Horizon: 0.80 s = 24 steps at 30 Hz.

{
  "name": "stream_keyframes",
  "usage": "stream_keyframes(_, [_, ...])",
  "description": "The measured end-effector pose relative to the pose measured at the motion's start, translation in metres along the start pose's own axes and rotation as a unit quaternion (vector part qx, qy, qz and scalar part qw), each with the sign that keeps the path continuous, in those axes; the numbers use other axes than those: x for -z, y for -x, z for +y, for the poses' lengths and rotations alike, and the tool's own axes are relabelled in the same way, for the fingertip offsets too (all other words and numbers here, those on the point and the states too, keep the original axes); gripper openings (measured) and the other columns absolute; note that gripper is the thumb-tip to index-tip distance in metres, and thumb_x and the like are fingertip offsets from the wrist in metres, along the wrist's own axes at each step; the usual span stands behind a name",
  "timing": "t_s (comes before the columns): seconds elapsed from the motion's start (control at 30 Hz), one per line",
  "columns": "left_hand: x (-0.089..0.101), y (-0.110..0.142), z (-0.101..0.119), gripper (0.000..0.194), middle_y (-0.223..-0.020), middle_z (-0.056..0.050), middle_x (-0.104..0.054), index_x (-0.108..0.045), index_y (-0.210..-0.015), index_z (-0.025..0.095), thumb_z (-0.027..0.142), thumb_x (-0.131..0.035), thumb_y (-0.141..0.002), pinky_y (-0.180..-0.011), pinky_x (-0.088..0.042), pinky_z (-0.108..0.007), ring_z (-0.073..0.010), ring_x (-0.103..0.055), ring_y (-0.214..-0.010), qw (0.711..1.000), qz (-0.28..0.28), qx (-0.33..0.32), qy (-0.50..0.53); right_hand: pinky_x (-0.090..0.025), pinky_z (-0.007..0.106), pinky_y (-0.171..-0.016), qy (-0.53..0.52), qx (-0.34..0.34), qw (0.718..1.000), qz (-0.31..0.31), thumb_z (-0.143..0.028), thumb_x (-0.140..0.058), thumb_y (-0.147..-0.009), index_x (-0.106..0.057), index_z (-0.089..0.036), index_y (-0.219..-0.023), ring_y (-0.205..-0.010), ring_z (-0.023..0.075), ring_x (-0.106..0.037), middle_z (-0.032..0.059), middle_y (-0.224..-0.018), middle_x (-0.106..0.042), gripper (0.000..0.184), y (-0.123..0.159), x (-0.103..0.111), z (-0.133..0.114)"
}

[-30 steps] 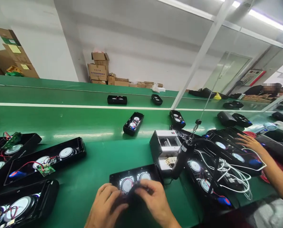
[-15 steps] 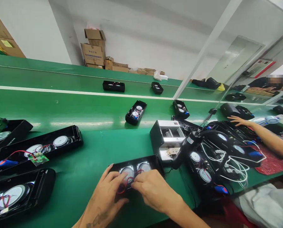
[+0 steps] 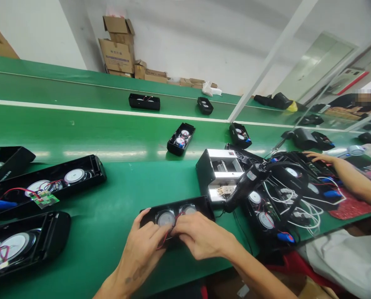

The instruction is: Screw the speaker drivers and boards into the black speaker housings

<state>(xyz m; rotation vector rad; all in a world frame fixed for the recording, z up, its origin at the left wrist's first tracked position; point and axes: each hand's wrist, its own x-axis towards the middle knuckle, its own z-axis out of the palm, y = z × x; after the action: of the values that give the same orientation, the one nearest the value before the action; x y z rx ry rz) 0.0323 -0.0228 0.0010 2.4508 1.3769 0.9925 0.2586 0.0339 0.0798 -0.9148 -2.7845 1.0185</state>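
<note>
A black speaker casing (image 3: 197, 204) lies open on the green bench in front of me, with two round white-backed speaker drivers (image 3: 165, 218) inside. My left hand (image 3: 146, 238) is at its left end, one finger over the far rim and the others closed on a thin red wire (image 3: 164, 240). From the right, my right hand (image 3: 200, 233) reaches over the casing, its fingertips pinched by the drivers where the red wire runs. The fingers hide the wire's ends and part of the casing's near side.
Several open speaker casings (image 3: 94, 174) lie at left, one with a green circuit board (image 3: 45, 199). A silver-and-black machine (image 3: 218, 166), a black flexible-arm device (image 3: 244, 187) and white cables (image 3: 308, 216) stand at right, near a co-worker's arm (image 3: 353, 178). More casings (image 3: 181, 139) sit farther back.
My left thumb and fingers have closed together round the red wire, nearer my right fingertips. My right hand stays pinched over the casing. The camera view has shifted slightly.
</note>
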Motion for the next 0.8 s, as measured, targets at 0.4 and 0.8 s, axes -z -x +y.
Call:
stream_keyframes(0.4, [0.046, -0.087, -0.039, 0.06, -0.083, 0.004, -0.072, -0.075, -0.106, 0.025, 0.045, -0.096, -0.054, -0.068, -0.05, -0.027, -0.0185, -0.068, -0.079, 0.9, -0.267, 0.271, 0.214, -0.036, 0.025, -0.063, -0.005, -0.063, 0.998, 0.006, -0.011, -0.077, -0.074, -0.082, -0.018, -0.106, -0.074, 0.0173, -0.063, 0.0014, -0.082, -0.075, 0.033, -0.044, 0.044, -0.004])
stream_keyframes(0.8, [0.049, -0.092, -0.044, 0.056, -0.087, 0.001, -0.075, -0.076, -0.102, 0.022, 0.044, -0.094, -0.053, -0.075, -0.051, -0.028, -0.0211, -0.07, -0.088, 0.889, -0.278, 0.27, 0.246, -0.035, 0.025, -0.062, -0.006, -0.056, 0.998, -0.001, -0.018, -0.086, -0.072, -0.085, -0.016, -0.102, -0.065, 0.0128, -0.052, -0.0044, -0.067, -0.064, 0.03, -0.052, 0.051, 0.0])
